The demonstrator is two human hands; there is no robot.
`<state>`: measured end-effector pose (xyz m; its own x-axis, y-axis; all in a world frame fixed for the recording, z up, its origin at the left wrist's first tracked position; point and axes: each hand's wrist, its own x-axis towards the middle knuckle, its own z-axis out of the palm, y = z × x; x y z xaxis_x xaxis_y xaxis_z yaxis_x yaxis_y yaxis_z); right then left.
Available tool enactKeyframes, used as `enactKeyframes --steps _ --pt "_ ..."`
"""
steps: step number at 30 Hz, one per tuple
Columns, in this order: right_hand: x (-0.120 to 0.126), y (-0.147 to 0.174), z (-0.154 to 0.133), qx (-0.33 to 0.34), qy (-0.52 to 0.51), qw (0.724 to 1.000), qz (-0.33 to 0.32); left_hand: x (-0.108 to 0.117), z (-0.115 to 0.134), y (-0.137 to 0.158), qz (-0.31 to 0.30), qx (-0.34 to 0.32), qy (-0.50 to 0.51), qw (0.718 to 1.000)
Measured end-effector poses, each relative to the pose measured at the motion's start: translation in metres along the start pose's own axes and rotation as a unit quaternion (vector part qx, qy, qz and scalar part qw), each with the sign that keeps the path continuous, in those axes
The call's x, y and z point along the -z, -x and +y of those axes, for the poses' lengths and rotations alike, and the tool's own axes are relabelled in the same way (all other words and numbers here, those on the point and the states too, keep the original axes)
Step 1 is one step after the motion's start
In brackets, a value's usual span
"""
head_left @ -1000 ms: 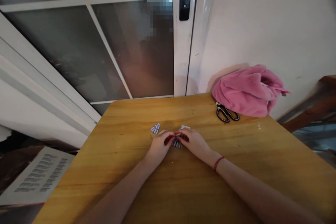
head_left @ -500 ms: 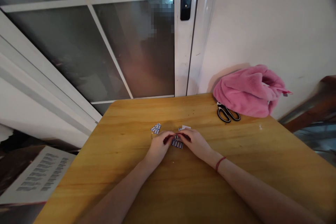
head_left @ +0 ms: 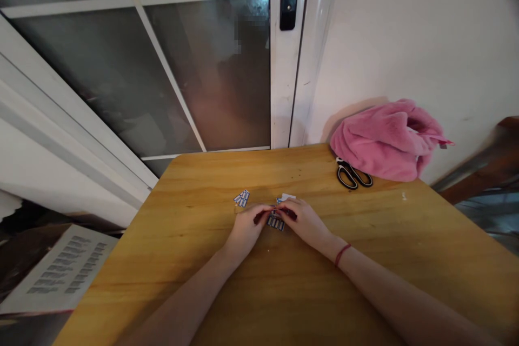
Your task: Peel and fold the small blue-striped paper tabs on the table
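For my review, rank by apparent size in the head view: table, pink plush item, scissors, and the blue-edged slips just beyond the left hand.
1. Table, cropped by the frame
2. Pink plush item
3. Scissors, visible part only
4. Blue-edged slips just beyond the left hand

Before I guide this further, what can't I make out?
Head view, anything between left hand and right hand: they cover it.
Head view, any print on paper pieces: too small.
Head view, blades of the scissors: hidden by pink cloth.
Head view, box: cut off by left edge.
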<state>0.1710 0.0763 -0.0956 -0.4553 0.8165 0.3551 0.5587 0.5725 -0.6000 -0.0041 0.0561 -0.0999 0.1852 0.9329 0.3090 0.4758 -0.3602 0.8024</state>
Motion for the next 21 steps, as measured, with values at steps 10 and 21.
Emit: enactKeyframes --steps 10,21 --pt "-0.0014 0.002 -0.0005 -0.014 0.003 1.0 -0.006 -0.0012 0.0021 0.0021 -0.005 -0.007 -0.011 1.0" --pt "0.0004 0.0069 -0.005 0.013 0.063 0.998 0.003 0.0024 0.004 0.0027 0.001 -0.042 -0.043 0.998"
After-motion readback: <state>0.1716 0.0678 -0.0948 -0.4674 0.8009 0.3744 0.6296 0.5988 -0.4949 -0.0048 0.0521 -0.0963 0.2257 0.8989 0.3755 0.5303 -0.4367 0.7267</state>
